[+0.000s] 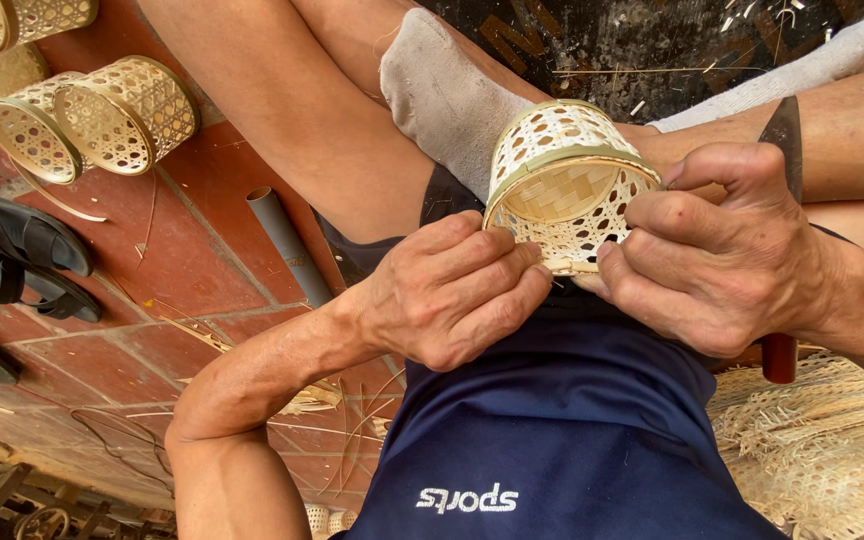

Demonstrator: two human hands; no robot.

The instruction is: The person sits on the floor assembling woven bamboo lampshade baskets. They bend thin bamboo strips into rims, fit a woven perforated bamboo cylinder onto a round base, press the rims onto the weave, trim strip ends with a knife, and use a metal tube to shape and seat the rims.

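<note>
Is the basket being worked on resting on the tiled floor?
No, the woven basket is held up over the person's lap by the left hand and right hand, clear of the tiled floor.

Red tiled floor (202, 270), baskets (127, 115), sandals (22, 250) (black), pipe (287, 245)

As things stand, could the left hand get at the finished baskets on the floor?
Probably not without letting go: the left hand grips the small basket together with the right hand, and the finished baskets lie apart on the tiled floor, beyond the bare leg.
</note>
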